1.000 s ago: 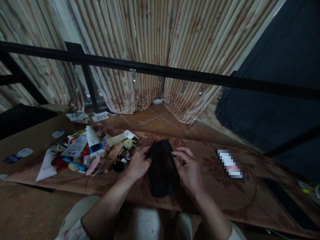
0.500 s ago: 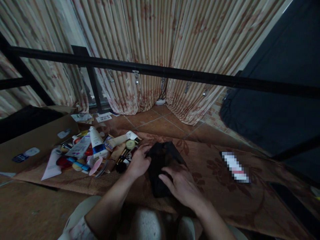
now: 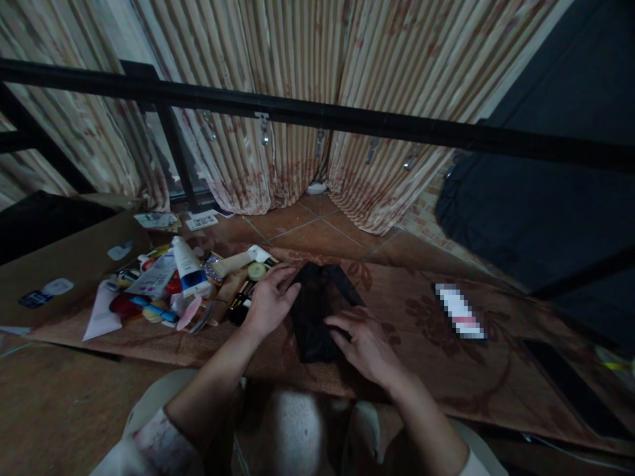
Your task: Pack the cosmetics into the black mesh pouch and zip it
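A black, partly see-through pouch (image 3: pixel 317 330) lies flat on the patterned cloth in front of me. At its upper left edge is my left hand (image 3: pixel 272 301), thumb held apart from the fingers; its fingertips touch or lie just beside the fabric. My right hand (image 3: pixel 364 344) rests on the pouch's right side, fingers loosely bent and the thumb apart. Neither hand visibly grips anything. Left of my left hand is a heap of cosmetics, among them a white and blue tube (image 3: pixel 191 268), a pale pink tube (image 3: pixel 103 311) and a round green-lidded jar (image 3: pixel 256 271).
The brown floral cloth (image 3: pixel 417 377) covers a long low surface. On the right lie a phone with a blurred screen (image 3: pixel 460 311) and a dark flat slab (image 3: pixel 570 387). A cardboard box (image 3: pixel 74 264) stands at left. A black rail (image 3: pixel 317 114) crosses before striped curtains (image 3: pixel 297 53).
The view has tilted down slightly, so everything sits higher in the picture. Both hands stay at the pouch with only small finger shifts, and more of its right edge shows.
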